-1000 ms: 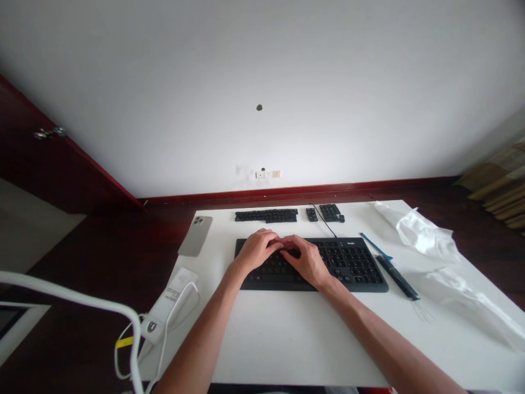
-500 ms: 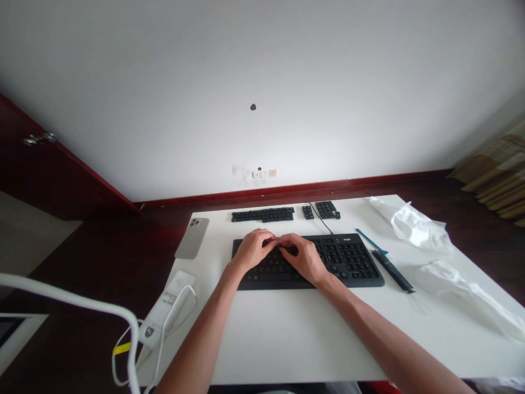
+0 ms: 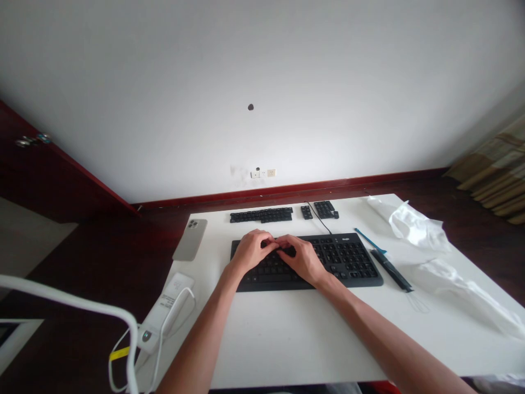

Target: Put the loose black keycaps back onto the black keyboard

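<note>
A black keyboard (image 3: 344, 282) lies on the white table, with both my hands over its left half. My left hand (image 3: 254, 251) has thumb and fingers bent together in a pinch. Facing it, my right hand (image 3: 302, 256) is curled the same way, its fingertips meeting the left ones near the keyboard's upper edge. Whatever is between the fingertips is hidden. Behind the keyboard, loose black keycaps (image 3: 262, 215) stand in rows, with a small group of keycaps (image 3: 307, 212) and another keycap block (image 3: 325, 209) to their right.
A phone (image 3: 190, 239) and a white power strip (image 3: 166, 306) with cables lie on the left. To the right are a blue tool (image 3: 370, 241), a black brush-like tool (image 3: 391, 271), a wire loop (image 3: 417, 302) and crumpled white plastic (image 3: 418, 224). A white tube (image 3: 82, 301) crosses the lower left.
My hands stay pinched at nearly the same place on the keyboard, with only slight finger movement. The whole view has shifted a little.
</note>
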The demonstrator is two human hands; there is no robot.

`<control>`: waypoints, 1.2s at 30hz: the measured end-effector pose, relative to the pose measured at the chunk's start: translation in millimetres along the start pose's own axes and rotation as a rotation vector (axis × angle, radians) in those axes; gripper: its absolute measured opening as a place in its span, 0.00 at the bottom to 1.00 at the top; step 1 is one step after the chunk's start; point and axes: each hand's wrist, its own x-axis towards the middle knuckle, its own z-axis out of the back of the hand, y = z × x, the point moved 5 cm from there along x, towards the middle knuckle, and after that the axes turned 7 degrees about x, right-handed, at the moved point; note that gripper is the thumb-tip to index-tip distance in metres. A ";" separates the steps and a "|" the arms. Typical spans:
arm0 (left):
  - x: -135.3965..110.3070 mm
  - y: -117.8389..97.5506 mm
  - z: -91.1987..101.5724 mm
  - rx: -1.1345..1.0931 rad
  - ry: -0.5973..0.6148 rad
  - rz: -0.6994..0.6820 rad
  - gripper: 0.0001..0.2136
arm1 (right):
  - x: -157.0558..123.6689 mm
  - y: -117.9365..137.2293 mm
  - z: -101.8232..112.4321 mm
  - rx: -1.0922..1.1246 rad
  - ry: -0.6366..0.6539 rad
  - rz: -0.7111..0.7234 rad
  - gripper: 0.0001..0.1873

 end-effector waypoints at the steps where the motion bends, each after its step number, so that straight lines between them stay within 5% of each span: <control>1: -0.2 2.2 2.7 0.012 -0.011 0.001 0.08 | -0.4 -0.1 0.1 -0.008 0.002 -0.001 0.13; 7: -4.6 44.8 23.4 0.077 -0.144 0.142 0.13 | -1.8 2.8 -0.6 -0.049 0.060 0.025 0.15; 12: -10.3 77.1 17.5 -0.009 -0.148 0.223 0.16 | -1.1 3.7 0.9 -0.042 0.037 0.030 0.14; 36: -11.8 81.9 7.1 -0.047 -0.104 0.237 0.13 | 0.9 5.7 0.8 -0.042 0.082 -0.025 0.12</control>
